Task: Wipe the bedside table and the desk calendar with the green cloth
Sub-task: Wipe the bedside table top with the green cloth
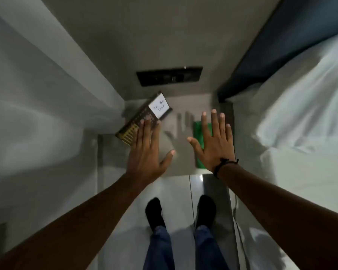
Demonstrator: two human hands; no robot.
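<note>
Bedside table (180,166): a small square top, smooth and matte grey, standing between a pale wall and the bed; hand shadows are falling across its middle.
Desk calendar (143,118): a rectangular board, lying tilted at the table's back left corner, overhanging the left edge; dark frame, a yellowish date grid on one half and a white panel with blurred dark lettering on the other.
Green cloth (200,129): a folded, bright green rectangle with a soft look, lying flat along the table's right side, partly hidden under the right hand.
Left hand (146,151): hovering palm down, fingers straight and close together, thumb splaying out; the fingertips are overlapping the calendar's near end, though contact cannot be told. It is gripping nothing.
Right hand (216,141): spreading flat over the cloth, fingers wide apart, holding nothing; a dark cord bracelet (224,164) is circling the wrist.
Bed (300,114): white, creased linen against a dark blue headboard.
Floor (180,191): glossy pale tiles.
</note>
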